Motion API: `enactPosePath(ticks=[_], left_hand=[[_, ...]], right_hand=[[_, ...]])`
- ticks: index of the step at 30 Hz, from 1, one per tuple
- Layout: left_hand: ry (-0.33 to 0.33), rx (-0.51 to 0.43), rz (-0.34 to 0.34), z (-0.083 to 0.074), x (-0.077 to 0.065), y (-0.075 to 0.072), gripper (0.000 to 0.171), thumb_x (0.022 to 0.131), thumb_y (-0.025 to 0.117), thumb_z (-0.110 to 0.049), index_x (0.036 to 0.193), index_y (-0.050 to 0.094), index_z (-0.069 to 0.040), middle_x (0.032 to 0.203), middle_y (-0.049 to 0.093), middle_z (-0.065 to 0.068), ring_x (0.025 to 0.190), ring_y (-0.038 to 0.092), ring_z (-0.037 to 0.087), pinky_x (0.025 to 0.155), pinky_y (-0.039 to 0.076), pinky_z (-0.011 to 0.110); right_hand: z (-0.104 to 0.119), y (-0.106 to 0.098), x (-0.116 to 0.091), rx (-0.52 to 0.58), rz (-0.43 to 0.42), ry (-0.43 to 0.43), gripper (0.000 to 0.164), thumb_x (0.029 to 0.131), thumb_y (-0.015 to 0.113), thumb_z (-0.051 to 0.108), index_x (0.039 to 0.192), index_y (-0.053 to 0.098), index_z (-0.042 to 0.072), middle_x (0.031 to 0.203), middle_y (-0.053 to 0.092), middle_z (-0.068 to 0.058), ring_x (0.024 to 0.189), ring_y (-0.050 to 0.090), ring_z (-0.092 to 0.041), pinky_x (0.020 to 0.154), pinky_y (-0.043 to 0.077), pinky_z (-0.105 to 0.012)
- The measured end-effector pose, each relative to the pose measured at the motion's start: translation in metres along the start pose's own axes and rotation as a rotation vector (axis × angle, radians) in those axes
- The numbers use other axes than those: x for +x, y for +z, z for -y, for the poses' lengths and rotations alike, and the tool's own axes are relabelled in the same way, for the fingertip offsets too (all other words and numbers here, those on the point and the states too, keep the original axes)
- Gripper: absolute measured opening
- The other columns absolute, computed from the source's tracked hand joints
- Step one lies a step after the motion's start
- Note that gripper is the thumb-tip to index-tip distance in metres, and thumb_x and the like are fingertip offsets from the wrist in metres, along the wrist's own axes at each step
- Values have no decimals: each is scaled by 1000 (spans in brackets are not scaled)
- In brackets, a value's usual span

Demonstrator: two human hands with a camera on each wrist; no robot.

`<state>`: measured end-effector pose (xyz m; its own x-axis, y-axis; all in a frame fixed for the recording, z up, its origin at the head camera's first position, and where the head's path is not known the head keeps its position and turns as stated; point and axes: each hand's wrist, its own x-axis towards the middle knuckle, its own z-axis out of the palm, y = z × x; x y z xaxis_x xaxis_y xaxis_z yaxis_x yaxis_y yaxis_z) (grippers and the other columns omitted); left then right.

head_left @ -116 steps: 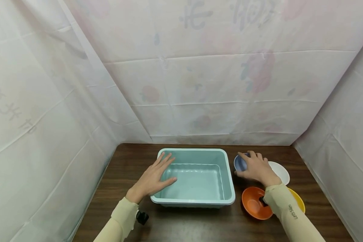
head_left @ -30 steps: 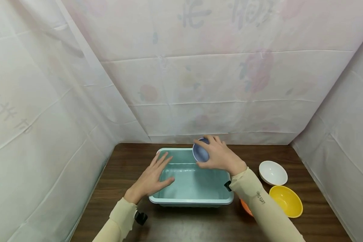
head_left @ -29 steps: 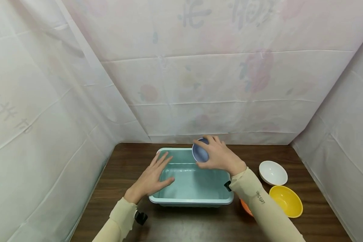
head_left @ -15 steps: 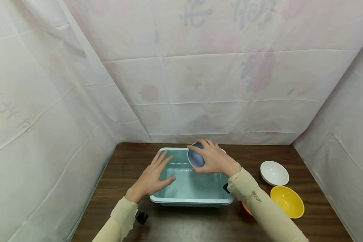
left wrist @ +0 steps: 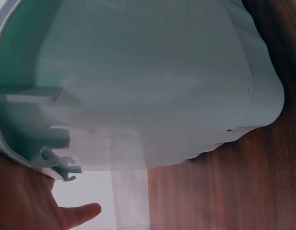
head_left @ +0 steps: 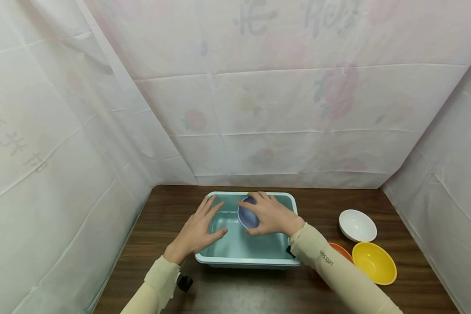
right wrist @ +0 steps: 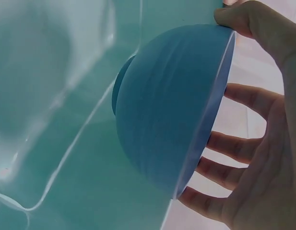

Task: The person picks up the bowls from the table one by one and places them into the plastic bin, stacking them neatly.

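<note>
My right hand (head_left: pixel 272 216) grips a blue bowl (head_left: pixel 246 214) by its rim, with the bowl inside the outline of a pale green basin (head_left: pixel 249 261). In the right wrist view, the thumb and fingertips (right wrist: pixel 243 98) are spread along the rim of the bowl (right wrist: pixel 167 100), whose foot faces the basin floor. Whether the bowl touches the basin cannot be told. My left hand (head_left: pixel 196 231) lies at the basin's left rim with its fingers extended. From the left wrist, the basin's outer wall (left wrist: pixel 152 86) fills most of the view, with the hand (left wrist: pixel 28 206) beside its rim.
On the right side of the dark wooden table (head_left: pixel 235 292) sit a white bowl (head_left: pixel 357 225), a yellow bowl (head_left: pixel 374 263) and an orange bowl (head_left: pixel 341 251), the last partly hidden by the right sleeve. White sheets (head_left: pixel 282 109) hang at the back and sides.
My right hand took the blue bowl from the table on the right, carried it left over the basin, and has since lowered it farther left and nearer. My left hand stays put.
</note>
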<state>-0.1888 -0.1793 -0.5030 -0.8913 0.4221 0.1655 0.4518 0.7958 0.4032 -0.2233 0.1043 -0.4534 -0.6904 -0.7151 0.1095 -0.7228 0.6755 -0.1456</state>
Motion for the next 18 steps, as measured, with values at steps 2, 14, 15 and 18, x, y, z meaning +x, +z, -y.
enactPosePath(ticks=[2,14,15,18], left_hand=[[-7,9,5,0,0,-1,82,96,53,-68,164,31,-27,175,11,5,162,5,29,103,39,77],[-16,10,8,-3,-2,-3,85,95,54,-69,163,32,-24,174,11,8,160,1,36,109,32,78],[-18,9,9,-3,-2,-3,85,95,54,-69,163,32,-25,174,11,8,160,1,37,109,32,78],[-23,9,9,-3,-2,-3,85,95,54,-69,163,32,-25,174,11,7,160,1,37,109,32,78]], right_hand=[[2,3,1,-12,7,-3,80,81,77,59,151,54,27,152,45,-17,134,48,-37,95,52,-58],[13,18,8,-77,72,-60,77,82,77,58,151,52,36,153,47,-15,133,48,-37,89,54,-56],[14,18,8,-91,77,-63,76,82,76,59,151,52,37,153,46,-14,132,49,-37,89,54,-56],[15,21,11,-131,81,-80,73,83,75,60,150,53,39,153,47,-11,130,49,-35,88,54,-54]])
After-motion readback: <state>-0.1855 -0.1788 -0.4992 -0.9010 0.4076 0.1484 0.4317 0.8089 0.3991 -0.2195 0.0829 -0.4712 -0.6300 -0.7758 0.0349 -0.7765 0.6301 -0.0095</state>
